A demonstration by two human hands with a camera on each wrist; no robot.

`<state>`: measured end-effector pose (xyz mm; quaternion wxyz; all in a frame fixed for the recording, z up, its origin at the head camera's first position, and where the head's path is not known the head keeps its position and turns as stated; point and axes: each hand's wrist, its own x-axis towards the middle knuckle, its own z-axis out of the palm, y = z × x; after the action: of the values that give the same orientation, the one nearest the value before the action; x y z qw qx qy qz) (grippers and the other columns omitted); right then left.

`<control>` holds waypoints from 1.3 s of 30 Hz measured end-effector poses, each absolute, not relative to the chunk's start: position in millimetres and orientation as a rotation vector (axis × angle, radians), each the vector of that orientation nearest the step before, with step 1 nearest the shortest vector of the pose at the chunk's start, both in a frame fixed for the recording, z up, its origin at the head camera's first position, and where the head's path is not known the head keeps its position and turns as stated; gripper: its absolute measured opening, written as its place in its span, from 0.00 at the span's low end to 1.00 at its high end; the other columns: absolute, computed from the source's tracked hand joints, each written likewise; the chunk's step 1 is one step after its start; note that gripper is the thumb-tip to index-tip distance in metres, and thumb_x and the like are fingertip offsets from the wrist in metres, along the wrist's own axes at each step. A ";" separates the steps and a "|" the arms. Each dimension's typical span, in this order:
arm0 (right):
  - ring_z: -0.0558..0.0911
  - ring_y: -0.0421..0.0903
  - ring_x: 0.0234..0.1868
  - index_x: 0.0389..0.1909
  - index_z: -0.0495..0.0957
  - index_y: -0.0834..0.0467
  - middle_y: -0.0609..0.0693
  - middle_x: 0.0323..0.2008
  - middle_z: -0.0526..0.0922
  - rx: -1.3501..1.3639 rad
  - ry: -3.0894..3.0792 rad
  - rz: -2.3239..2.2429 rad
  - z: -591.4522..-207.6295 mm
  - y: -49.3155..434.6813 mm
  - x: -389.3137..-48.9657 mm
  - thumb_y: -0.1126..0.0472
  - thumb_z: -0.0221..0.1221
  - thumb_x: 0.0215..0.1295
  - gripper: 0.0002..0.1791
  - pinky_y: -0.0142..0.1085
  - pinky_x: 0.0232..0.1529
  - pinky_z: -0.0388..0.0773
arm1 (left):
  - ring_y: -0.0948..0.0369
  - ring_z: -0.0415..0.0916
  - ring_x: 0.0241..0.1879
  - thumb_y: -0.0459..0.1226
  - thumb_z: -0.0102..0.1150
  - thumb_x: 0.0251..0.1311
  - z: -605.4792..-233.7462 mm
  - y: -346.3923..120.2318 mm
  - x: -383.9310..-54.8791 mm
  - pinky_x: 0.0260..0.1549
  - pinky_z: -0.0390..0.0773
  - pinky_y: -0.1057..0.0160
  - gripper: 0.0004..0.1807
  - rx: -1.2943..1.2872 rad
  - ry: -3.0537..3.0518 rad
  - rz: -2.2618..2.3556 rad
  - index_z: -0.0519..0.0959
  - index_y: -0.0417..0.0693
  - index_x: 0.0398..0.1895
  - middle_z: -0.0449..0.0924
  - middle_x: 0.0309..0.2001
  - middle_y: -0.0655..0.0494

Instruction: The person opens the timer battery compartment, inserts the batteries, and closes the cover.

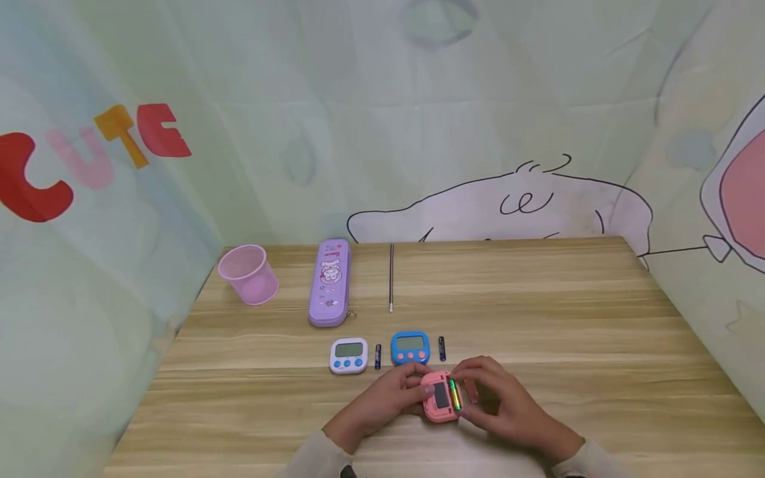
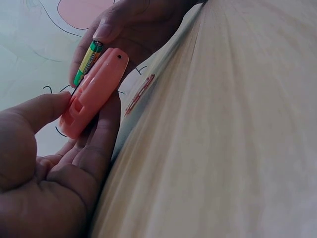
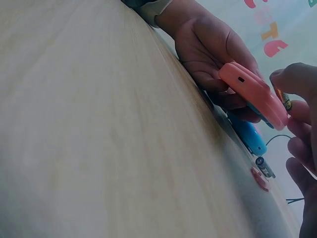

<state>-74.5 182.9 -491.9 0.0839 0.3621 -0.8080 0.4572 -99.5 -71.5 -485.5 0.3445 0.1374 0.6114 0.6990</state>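
At the lower centre of the head view, the left hand (image 1: 385, 397) grips the pink timer (image 1: 437, 414), thumb on its back and fingers curled beneath. The right hand (image 1: 508, 401), just to the right, pinches a green-and-gold battery (image 1: 455, 395) by its ends, thumb and fingers parted around it (the left wrist view shows it tilted along the timer's edge). A pink cover (image 1: 471, 390) lies beneath the right hand; a blue timer (image 1: 410, 345) sits just above, left of a dark battery (image 1: 441, 348)
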 end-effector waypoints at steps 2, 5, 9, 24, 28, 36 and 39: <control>0.73 0.45 0.57 0.57 0.76 0.48 0.44 0.57 0.74 1.088 -2.422 1.365 -494.9 184.1 -75.9 0.60 0.71 0.56 0.27 0.33 0.58 0.73 | 0.52 0.82 0.46 0.38 0.57 0.68 -484.8 -71.6 -99.5 0.45 0.83 0.57 0.21 0.358 1.595 1.808 0.68 0.35 0.59 0.82 0.49 0.44; 0.73 0.44 0.57 0.57 0.76 0.47 0.43 0.57 0.74 1.098 -2.428 1.365 -495.6 184.3 -76.9 0.59 0.70 0.57 0.26 0.32 0.58 0.73 | 0.52 0.82 0.46 0.38 0.57 0.68 -483.7 -71.8 -99.5 0.45 0.83 0.57 0.21 0.337 1.604 1.801 0.68 0.36 0.59 0.82 0.49 0.45; 0.73 0.44 0.57 0.57 0.76 0.47 0.43 0.57 0.73 1.101 -2.440 1.355 -492.9 183.2 -76.7 0.58 0.70 0.58 0.26 0.33 0.58 0.73 | 0.52 0.82 0.46 0.37 0.57 0.68 -482.2 -71.4 -99.3 0.45 0.83 0.58 0.21 0.313 1.615 1.796 0.68 0.36 0.59 0.82 0.48 0.45; 0.75 0.45 0.54 0.55 0.77 0.53 0.46 0.54 0.76 1.034 -2.452 1.331 -474.6 178.2 -70.2 0.63 0.73 0.51 0.28 0.36 0.55 0.76 | 0.52 0.82 0.45 0.38 0.57 0.68 -482.6 -71.6 -100.3 0.45 0.83 0.58 0.22 0.320 1.633 1.782 0.69 0.37 0.60 0.82 0.48 0.45; 0.75 0.44 0.54 0.58 0.75 0.48 0.43 0.56 0.75 1.029 -2.492 1.304 -491.2 183.1 -74.9 0.57 0.72 0.54 0.29 0.37 0.55 0.76 | 0.52 0.82 0.45 0.37 0.57 0.68 -481.7 -71.1 -99.8 0.45 0.83 0.57 0.21 0.310 1.629 1.785 0.69 0.36 0.60 0.82 0.48 0.44; 0.75 0.42 0.49 0.60 0.73 0.45 0.42 0.56 0.75 0.996 -2.582 1.344 -490.6 186.0 -75.0 0.51 0.67 0.61 0.26 0.37 0.54 0.75 | 0.52 0.82 0.46 0.38 0.56 0.69 -480.7 -71.3 -99.7 0.45 0.83 0.58 0.21 0.316 1.618 1.787 0.69 0.36 0.60 0.82 0.48 0.44; 0.75 0.42 0.53 0.61 0.72 0.45 0.41 0.56 0.75 0.982 -2.594 1.318 -490.4 186.3 -74.6 0.50 0.67 0.61 0.27 0.39 0.58 0.75 | 0.52 0.82 0.46 0.37 0.56 0.69 -481.7 -71.3 -99.7 0.45 0.83 0.57 0.21 0.323 1.601 1.790 0.69 0.36 0.60 0.82 0.49 0.43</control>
<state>-74.6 186.3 -490.4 0.0353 0.3197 -0.8442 0.4289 -99.7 -71.3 -481.7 0.3514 0.1248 0.6186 0.6916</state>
